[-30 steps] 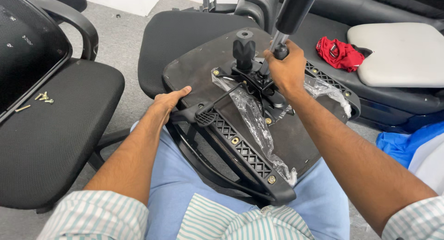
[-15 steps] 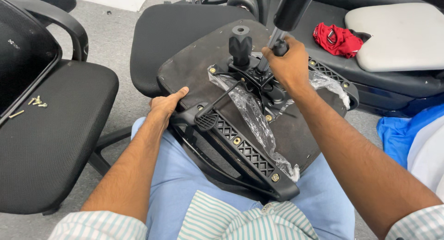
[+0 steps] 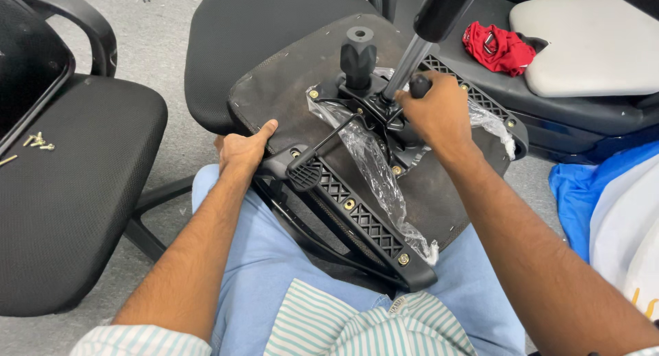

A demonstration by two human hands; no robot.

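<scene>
One upturned office chair seat [image 3: 288,98] is held across the lap, underside up. The left hand [image 3: 241,150] is closed on the near-left edge of the seat, thumb laid over the top, so the seat is steadied. The right hand [image 3: 434,112] is wrapped around a black-handled tool [image 3: 420,87] at the foot of the gas lift cylinder [image 3: 425,33], which stands up out of the tilt mechanism [image 3: 367,105] at the seat's middle; that grip is closed on the tool handle, its tip hidden behind the fingers.

Progress, judged: the mechanism plate appears seated and the cylinder is already in its socket. One ribbed arm bracket [image 3: 360,222] is laid along the near side with three brass-coloured bolt heads visible along it; a second bracket [image 3: 480,102] is partly seen on the far-right edge. Clear plastic wrap [image 3: 384,184] is not yet stripped from the mechanism. Whether the bolt under the right hand is tight cannot be told. Fastening looks mid-way, not finished.

Counts: one knob [image 3: 358,54] on the mechanism, one lever paddle [image 3: 303,172], one cylinder. A small heap of loose screws [image 3: 38,142], roughly five, is left on the seat of the chair at the left [image 3: 75,191]. One red cloth [image 3: 498,47] lies at the far right, beside a grey cushion [image 3: 583,43].
</scene>
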